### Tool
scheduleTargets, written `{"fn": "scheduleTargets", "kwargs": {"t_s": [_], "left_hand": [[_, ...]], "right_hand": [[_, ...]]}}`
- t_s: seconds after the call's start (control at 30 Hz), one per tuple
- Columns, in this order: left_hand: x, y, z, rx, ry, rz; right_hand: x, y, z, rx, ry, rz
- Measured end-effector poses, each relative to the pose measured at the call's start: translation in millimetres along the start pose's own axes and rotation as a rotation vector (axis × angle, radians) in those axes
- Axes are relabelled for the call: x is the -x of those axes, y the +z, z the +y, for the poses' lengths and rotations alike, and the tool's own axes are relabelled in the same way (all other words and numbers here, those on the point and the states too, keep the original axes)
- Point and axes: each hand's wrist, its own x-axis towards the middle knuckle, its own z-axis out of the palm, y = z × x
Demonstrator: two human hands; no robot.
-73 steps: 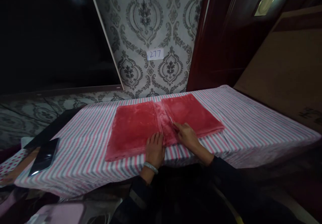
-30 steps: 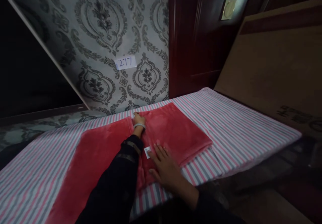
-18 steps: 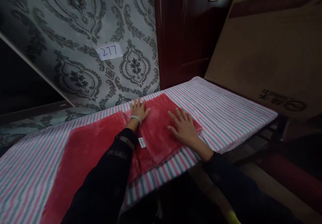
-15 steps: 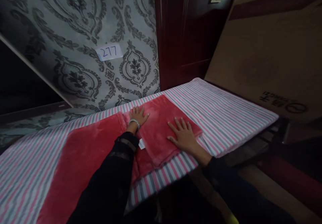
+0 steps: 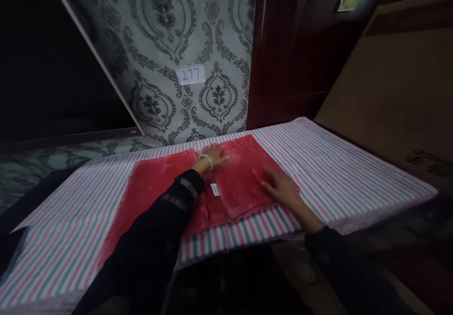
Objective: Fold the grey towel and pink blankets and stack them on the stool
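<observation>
A red plush cloth (image 5: 244, 183) lies on a striped sheet, with its right part folded inward and its left part spread flat. A small white tag (image 5: 215, 189) shows between the two parts. My left hand (image 5: 215, 155), with a bracelet at the wrist, rests on the far side of the cloth near the fold's edge, fingers spread. Over the cloth's right side is my right hand (image 5: 283, 187), slightly blurred, its fingers apart and curved; whether it touches the fabric I cannot tell. Neither hand grips anything.
The pink, grey and white striped sheet (image 5: 339, 164) covers the table. Behind it are patterned wallpaper with a paper (image 5: 191, 75) marked 277 and a dark red door (image 5: 290, 60). A cardboard box (image 5: 399, 79) leans at right; a dark screen (image 5: 56, 65) stands at left.
My right hand has gone from lying flat on the cloth to a more curved pose near its right edge. My left hand stays on the cloth. The view has shifted left.
</observation>
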Motion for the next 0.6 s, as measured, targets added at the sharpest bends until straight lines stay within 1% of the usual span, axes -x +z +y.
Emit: {"fn": "scheduleTargets", "kwargs": {"t_s": [0.07,0.13,0.2,0.23,0.3,0.37,0.47,0.53,0.6], "left_hand": [[35.4,-0.6,1.4,0.003,0.076,-0.015],[77.5,8.1,-1.5,0.008,0.171,-0.024],[119.7,24.4,-6.2,0.005,0.236,0.020],[138.7,34.7,-7.9,0.002,0.234,0.051],[168.8,57.6,-7.7,0.005,0.186,0.085],[186.7,80.2,-2.5,0.001,0.150,0.085],[195.1,104.2,8.7,-0.038,0.132,0.114],[195.0,109.7,13.0,-0.039,0.126,0.144],[194.8,108.4,12.6,0.011,0.128,0.154]], "right_hand": [[-10.8,-11.7,21.9,-0.032,0.127,0.034],[-23.4,-19.1,41.0,-0.067,0.289,-0.008],[-34.9,-21.3,53.8,-0.148,0.407,-0.084],[-39.6,-21.1,57.4,-0.207,0.450,-0.118],[-46.3,-20.8,59.4,-0.362,0.521,-0.166],[-49.8,-23.4,55.9,-0.539,0.606,-0.212],[-50.0,-35.1,44.2,-0.798,0.744,-0.300],[-47.9,-45.5,33.6,-0.968,0.783,-0.366],[-46.2,-55.2,20.9,-1.083,0.762,-0.413]]}}
